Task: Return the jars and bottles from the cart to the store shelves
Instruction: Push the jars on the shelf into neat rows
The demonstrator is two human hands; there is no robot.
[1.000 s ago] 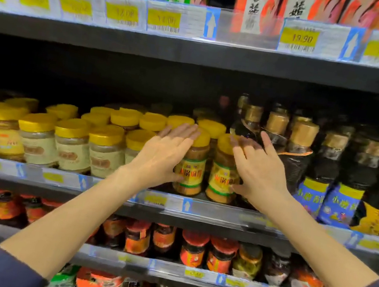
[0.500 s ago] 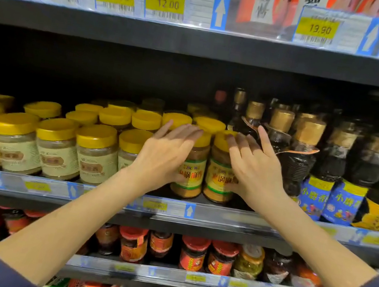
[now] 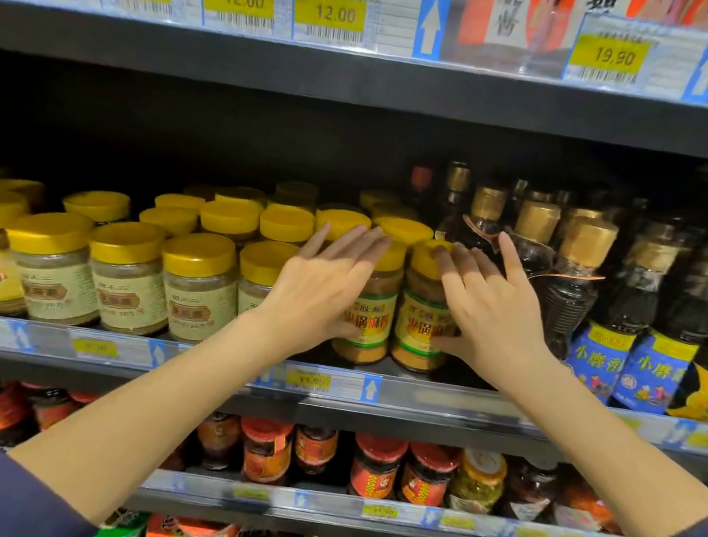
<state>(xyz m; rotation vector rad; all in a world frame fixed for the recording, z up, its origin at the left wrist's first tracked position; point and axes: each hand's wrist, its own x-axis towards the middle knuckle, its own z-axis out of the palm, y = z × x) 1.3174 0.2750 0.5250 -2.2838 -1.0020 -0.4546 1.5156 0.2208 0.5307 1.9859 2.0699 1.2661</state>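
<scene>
We had both hands up at the middle shelf (image 3: pixel 460 405), on two yellow-lidded jars standing upright at its front edge. Our left hand (image 3: pixel 319 295) lay against the left jar (image 3: pixel 374 318). Our right hand (image 3: pixel 490 324) lay against the right jar (image 3: pixel 417 326), which stood touching or just beside the other at three o'clock. The fingers (image 3: pixel 360 250) of both hands were straight and loosely spread, reaching over the lids toward twelve o'clock. They pressed on the jars rather than curling round them, and the right thumb lay low across the right jar's label.

We judged these two jars as good as shelved. Both rested on the shelf, between the pale jars (image 3: pixel 198 289) at nine o'clock and the dark bottles (image 3: pixel 571 300) at three o'clock, with like yellow lids behind them at twelve o'clock. What seemed left for them was a push back or a squaring-up, then letting go. The cart was out of view, so we could not tell how many jars and bottles waited there.
</scene>
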